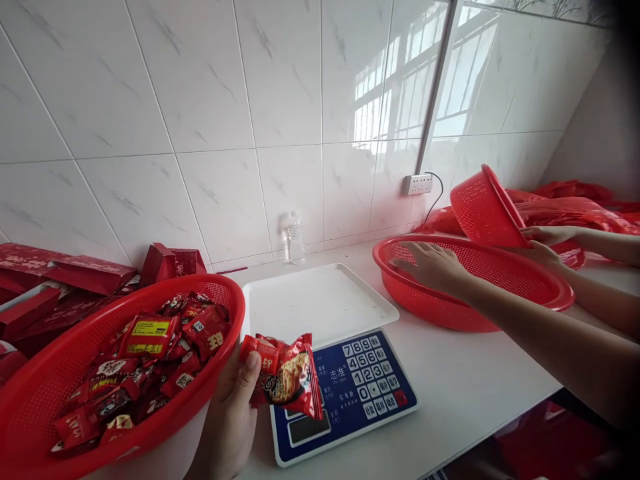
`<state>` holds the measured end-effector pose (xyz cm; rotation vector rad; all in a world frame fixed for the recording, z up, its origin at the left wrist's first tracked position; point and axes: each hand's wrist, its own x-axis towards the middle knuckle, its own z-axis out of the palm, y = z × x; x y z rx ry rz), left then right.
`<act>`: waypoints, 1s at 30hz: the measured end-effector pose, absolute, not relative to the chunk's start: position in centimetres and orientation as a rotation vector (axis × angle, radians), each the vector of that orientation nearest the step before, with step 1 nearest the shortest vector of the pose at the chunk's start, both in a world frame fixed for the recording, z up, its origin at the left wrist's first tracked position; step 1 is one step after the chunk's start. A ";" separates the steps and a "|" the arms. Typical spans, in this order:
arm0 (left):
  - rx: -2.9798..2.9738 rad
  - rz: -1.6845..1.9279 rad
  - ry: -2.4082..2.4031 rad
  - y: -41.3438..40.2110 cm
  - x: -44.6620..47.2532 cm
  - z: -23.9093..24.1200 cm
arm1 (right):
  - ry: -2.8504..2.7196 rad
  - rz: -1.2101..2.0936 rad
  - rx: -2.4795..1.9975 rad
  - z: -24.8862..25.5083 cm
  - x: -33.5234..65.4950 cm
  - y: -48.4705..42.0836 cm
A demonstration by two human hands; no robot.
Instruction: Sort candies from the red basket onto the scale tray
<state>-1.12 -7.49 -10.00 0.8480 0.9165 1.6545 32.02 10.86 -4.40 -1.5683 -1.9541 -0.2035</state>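
My left hand (pixel 233 417) is closed round a few red snack packets (pixel 285 373), held just above the near left corner of a blue-faced weighing scale (pixel 360 387). The scale's white tray (pixel 315 300) is bare. My right hand (pixel 430 265) reaches forward with fingers stretched flat inside a wide, shallow red basket (pixel 500 303), holding nothing. At my left, a second red basket (pixel 60 373) is filled with several red snack packets.
Another person's two hands (pixel 547 243) tilt a smaller red basket (pixel 483 210) over the far rim of the wide one. Red boxes (pixel 65 277) lie at the back left and red plastic bags (pixel 575 210) at the back right. A clear bottle (pixel 296 238) stands against the tiled wall.
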 end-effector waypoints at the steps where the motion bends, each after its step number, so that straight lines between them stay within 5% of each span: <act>1: 0.860 1.657 0.909 -7.4 -1.0 -10.0 | -1.973 -0.193 -1.553 -4.4 31.2 10.3; 11: 1.404 1.589 1.223 -7.5 0.3 -7.4 | -2.217 0.455 -0.557 -3.1 18.9 -1.1; 30: 1.463 1.450 1.125 -3.6 2.2 -5.1 | -1.604 1.154 -0.497 -6.7 18.9 3.1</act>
